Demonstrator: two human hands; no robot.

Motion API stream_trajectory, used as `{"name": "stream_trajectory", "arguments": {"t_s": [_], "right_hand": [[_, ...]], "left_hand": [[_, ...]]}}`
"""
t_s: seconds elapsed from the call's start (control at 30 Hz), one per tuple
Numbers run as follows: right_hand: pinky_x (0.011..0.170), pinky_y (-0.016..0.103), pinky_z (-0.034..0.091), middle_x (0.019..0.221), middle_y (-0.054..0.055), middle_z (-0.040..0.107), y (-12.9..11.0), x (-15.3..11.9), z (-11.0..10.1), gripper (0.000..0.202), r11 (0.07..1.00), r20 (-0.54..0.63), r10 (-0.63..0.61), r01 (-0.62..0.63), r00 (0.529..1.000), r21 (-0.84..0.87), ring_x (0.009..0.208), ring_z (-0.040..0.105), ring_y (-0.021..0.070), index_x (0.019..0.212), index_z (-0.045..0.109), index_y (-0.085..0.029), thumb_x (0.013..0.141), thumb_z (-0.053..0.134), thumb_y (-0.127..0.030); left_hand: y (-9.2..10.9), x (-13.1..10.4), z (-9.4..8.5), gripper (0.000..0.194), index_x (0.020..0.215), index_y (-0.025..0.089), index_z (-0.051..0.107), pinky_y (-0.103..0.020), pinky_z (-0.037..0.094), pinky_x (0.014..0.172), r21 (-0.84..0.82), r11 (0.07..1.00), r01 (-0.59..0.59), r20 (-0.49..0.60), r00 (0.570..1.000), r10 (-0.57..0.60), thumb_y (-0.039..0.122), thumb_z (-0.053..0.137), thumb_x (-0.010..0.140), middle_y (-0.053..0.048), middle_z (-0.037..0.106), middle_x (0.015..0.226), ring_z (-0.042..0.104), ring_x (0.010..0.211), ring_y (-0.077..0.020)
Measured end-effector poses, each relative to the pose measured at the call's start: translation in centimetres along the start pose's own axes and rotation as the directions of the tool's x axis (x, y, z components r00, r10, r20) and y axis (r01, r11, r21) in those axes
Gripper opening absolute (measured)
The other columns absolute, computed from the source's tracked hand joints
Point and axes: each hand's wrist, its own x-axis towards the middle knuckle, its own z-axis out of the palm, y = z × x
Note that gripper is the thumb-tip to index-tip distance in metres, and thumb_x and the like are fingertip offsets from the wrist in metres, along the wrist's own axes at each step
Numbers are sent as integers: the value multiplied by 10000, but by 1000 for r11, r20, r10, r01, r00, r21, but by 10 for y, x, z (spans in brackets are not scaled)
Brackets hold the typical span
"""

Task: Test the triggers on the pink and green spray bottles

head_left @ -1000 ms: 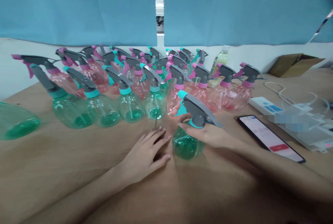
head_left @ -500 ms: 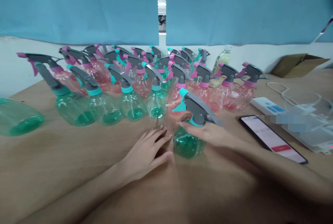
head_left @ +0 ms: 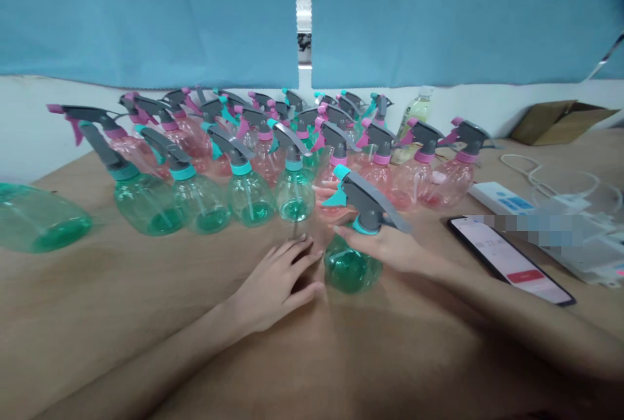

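Note:
My right hand [head_left: 390, 248] is around the neck of a green spray bottle [head_left: 351, 267] with a grey and turquoise spray head. The thumb lies in front of the neck, and fingertips show behind the trigger. The bottle stands upright on the wooden table [head_left: 160, 296]. Palm down, my left hand [head_left: 277, 287] lies on the table just left of that bottle, its fingers stretched out and holding nothing. Beyond the fingertips stands another green spray bottle [head_left: 295, 199], in line with several more green ones.
Several pink spray bottles [head_left: 412, 179] crowd the rows behind. A capless green bottle body [head_left: 53, 222] is at the far left. To the right are a phone [head_left: 507, 257], a white power strip [head_left: 507, 199], a cable and a cardboard box [head_left: 556, 122]. A labelled drink bottle [head_left: 418, 111] stands at the back.
The view has shifted slightly, so the left-hand bottles appear a little further right. More of my right fingers shows behind the trigger. My left hand stays in place.

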Motion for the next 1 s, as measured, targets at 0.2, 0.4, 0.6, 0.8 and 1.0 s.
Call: {"name": "stream_trajectory", "arguments": {"t_s": [0.2,0.4,0.6,0.8,1.0], "right_hand": [[820,326,541,1112,-2,650,7,3,3,253,979,62,-124,112,990,170,1031,614,170,946,614,-255,773,503,-108],[828,386,539,1143,20,629,12,2,2,73,989,24,-105,102,994,103,1010,621,204,828,618,-240,789,557,-228],[788,412,538,1139,21,611,4,6,17,346,989,-91,-120,128,989,76,839,646,189,1085,536,-285,757,633,-340],[766,365,535,1199,50,511,-14,21,74,632,951,-213,-165,213,963,225,867,608,158,1189,366,-280,676,720,-382],[725,332,512,980,18,568,-55,49,156,516,897,-212,-371,408,904,170,837,581,155,1103,421,-237,697,694,-399]], "left_hand": [[1,1,0,492,1340,202,415,-446,290,1031,-22,1000,6,-25,1000,-7,472,416,929,-93,411,1397,331,1291,-272],[0,0,-1,498,1338,205,391,-431,283,1036,-78,997,21,-38,999,-24,449,461,909,-94,414,1387,335,1287,-264],[10,-11,-6,697,1363,219,281,-452,339,983,-193,974,120,-95,986,-140,489,599,805,-107,447,1335,425,1198,-291],[10,-62,-14,722,1353,246,250,-487,371,945,-251,938,239,-188,939,-289,482,617,778,-111,469,1289,457,1158,-315],[-7,-116,-36,758,1357,241,268,-481,413,924,-170,879,446,-458,754,-471,527,626,752,-107,469,1273,451,1175,-338]]}}
